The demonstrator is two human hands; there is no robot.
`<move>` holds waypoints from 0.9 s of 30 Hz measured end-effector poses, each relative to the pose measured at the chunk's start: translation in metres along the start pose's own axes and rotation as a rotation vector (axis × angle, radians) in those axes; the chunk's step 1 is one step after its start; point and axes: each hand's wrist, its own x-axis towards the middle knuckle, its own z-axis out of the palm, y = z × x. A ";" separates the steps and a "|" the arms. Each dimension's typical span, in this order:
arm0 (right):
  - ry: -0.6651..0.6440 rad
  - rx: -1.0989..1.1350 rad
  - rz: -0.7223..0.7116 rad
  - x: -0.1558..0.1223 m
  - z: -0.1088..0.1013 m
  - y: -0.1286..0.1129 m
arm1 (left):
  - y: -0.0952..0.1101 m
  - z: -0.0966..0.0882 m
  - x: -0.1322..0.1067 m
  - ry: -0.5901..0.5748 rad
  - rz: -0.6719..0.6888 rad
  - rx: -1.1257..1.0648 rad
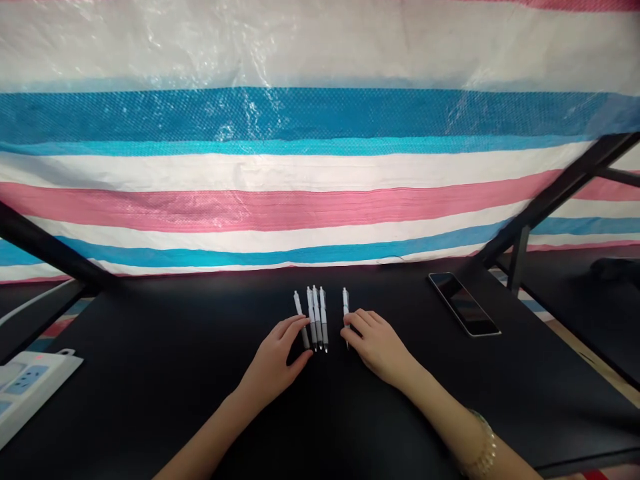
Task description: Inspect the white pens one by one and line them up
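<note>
Several white and grey click pens lie side by side on a black table, pointing away from me. My left hand rests beside the leftmost pen, its fingers apart and touching that pen's lower end. My right hand lies on the table with its fingertips against the rightmost pen, which sits a little apart from the others. Neither hand has lifted a pen.
A dark smartphone lies face up at the right rear of the table. A white power strip sits at the left edge. A striped blue, pink and white tarp hangs behind. Black frame bars slant at both sides.
</note>
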 end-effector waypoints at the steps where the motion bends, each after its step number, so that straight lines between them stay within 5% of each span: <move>1: 0.028 0.024 0.029 0.000 0.000 0.000 | 0.001 0.000 0.000 -0.008 -0.002 -0.011; 8: 0.455 0.307 0.534 -0.005 -0.005 -0.002 | 0.010 -0.002 0.001 -0.087 -0.013 -0.102; 12: 0.546 0.667 0.770 -0.005 -0.019 -0.010 | 0.007 0.000 0.001 0.007 -0.058 -0.228; 16: 0.367 1.319 0.802 -0.001 -0.022 -0.027 | 0.007 0.001 0.001 0.049 -0.305 -0.686; 20: 0.092 1.666 0.769 0.000 -0.009 -0.051 | 0.011 -0.002 0.002 0.014 -0.530 -1.035; 27: -0.401 1.991 0.701 -0.006 0.001 -0.070 | 0.007 -0.006 0.003 0.006 -0.555 -1.164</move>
